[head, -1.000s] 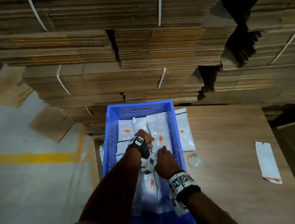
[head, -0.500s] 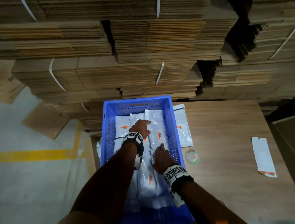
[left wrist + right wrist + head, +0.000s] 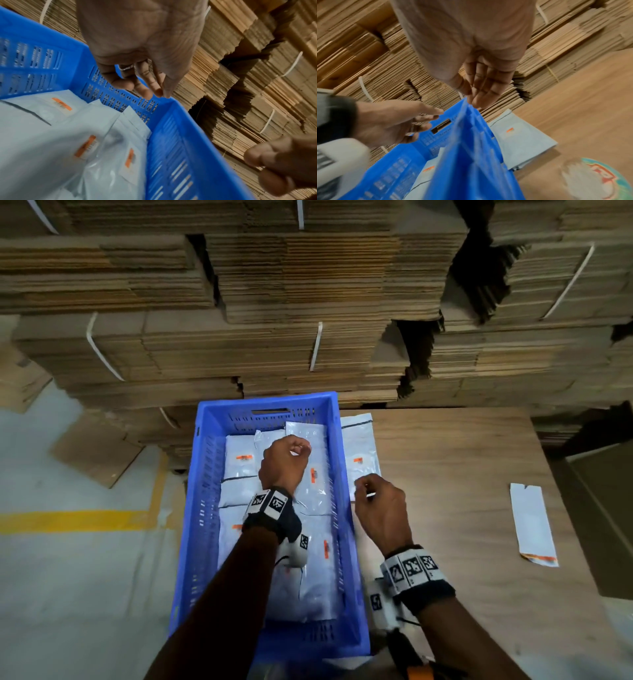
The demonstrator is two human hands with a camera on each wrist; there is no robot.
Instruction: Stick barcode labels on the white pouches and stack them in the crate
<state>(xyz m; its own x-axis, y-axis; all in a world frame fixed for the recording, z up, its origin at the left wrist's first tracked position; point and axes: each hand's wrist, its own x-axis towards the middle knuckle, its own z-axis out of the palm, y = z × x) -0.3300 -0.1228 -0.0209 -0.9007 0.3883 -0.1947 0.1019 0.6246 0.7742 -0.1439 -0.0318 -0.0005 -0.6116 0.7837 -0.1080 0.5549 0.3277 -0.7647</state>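
Stacked flat cardboard sheets [image 3: 308,302] bundled with white straps, filling the whole background behind a wood-grain table [image 3: 479,508]; grey floor with a yellow line [image 3: 75,520] off to the left. Blue perforated crate [image 3: 205,508] standing at the table's left edge, packed with white pouches [image 3: 239,463] lying flat and overlapping, each visible one bearing a small orange-and-white barcode label [image 3: 245,457]. One more labelled pouch [image 3: 361,453] flat on the table just beside the crate's right wall. Backing sheet [image 3: 531,522], white with an orange end, lying well apart near the table's right side. Roll of tape [image 3: 597,180] with a colourful printed core, resting on the table near the crate, seen from the right wrist only.

Left hand [image 3: 282,463] raised over the far half of the crate, fingers loosely curled and hanging relaxed, gripping nothing, clear of the pouches beneath in the left wrist view [image 3: 137,47]. Right hand [image 3: 380,508] just outside the crate's right wall, over the table beside the loose pouch, fingers [image 3: 488,83] close together and lightly bent, thumb alongside, nothing held; not touching pouch or crate as far as can be told. Both wrists wrapped in bands carrying black-and-white square markers [image 3: 267,503]
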